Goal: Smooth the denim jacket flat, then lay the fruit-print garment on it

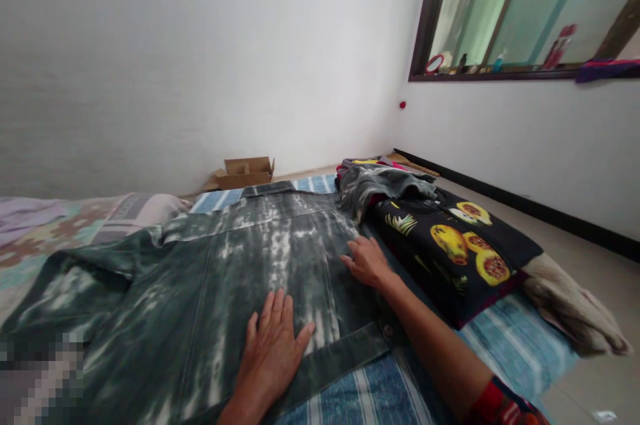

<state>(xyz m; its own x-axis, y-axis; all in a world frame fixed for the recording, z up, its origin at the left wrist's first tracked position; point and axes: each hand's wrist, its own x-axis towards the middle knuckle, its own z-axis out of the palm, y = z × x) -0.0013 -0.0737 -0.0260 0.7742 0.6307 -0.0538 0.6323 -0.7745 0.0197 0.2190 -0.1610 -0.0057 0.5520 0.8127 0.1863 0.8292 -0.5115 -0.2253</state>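
A dark green denim jacket with white bleached streaks lies spread on a blue striped bed cover, its back upward. My left hand rests flat on its lower back, fingers spread. Further up and to the right, my right hand touches the jacket near its side edge, fingers apart and slightly bent. One sleeve stretches out to the left; the other, crumpled, lies over a pile of clothes. On that pile is a folded black garment printed with yellow papayas, close beside my right hand.
A cardboard box stands beyond the bed by the wall. Patterned bedding lies at the left. A beige fluffy cloth hangs over the right bed edge, above the tiled floor. Bottles and a small mirror stand on the window sill.
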